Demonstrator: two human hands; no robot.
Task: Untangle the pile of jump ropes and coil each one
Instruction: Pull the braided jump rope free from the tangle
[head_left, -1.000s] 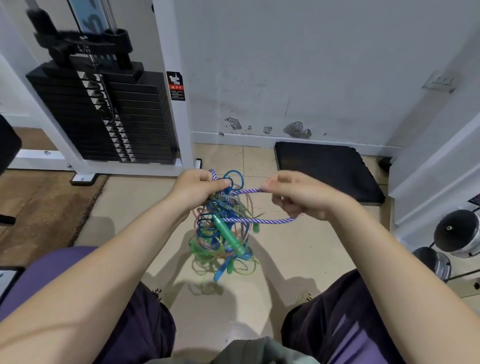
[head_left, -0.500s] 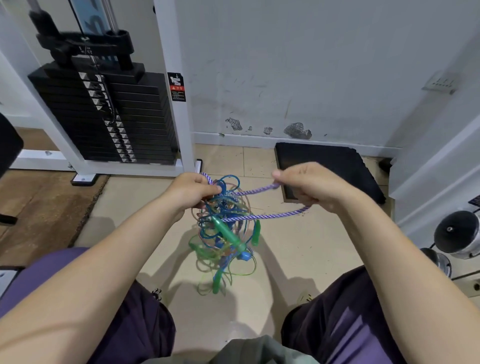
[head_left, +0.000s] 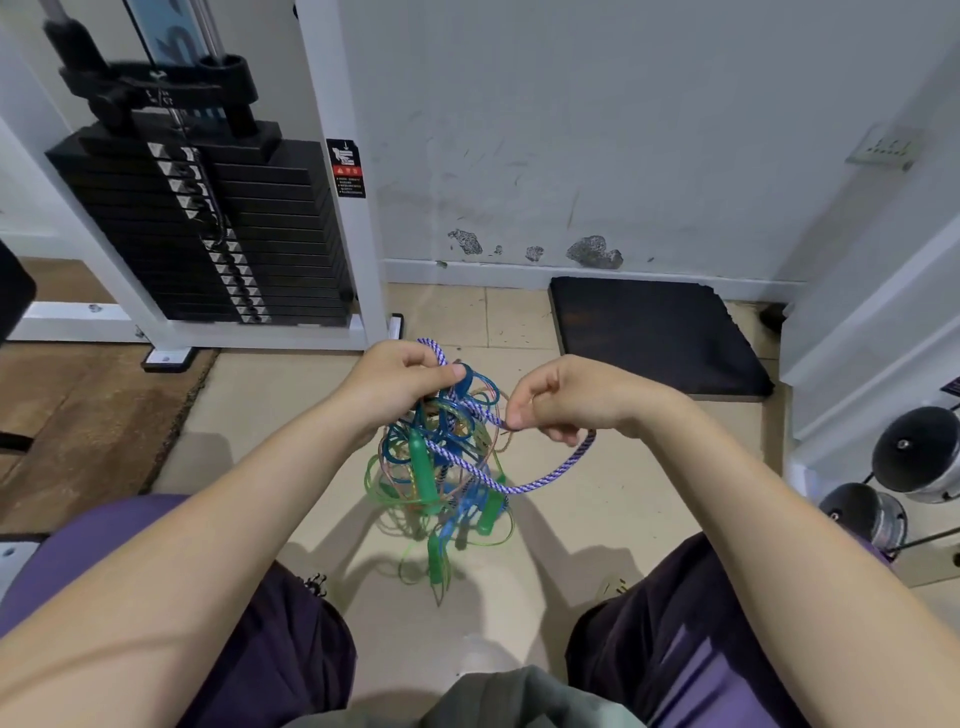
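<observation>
Jump ropes (head_left: 441, 467) (one tangle) held by left hand (head_left: 395, 379), right hand (head_left: 566, 400)

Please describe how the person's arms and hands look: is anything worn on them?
Both forearms are bare, with no sleeves showing. The left hand and right hand wear no gloves; no rings, watch or bands are visible on the hands or wrists.

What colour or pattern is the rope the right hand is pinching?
The braided rope pinched by the right hand is purple and white, in a diagonal stripe. Head view.
</observation>
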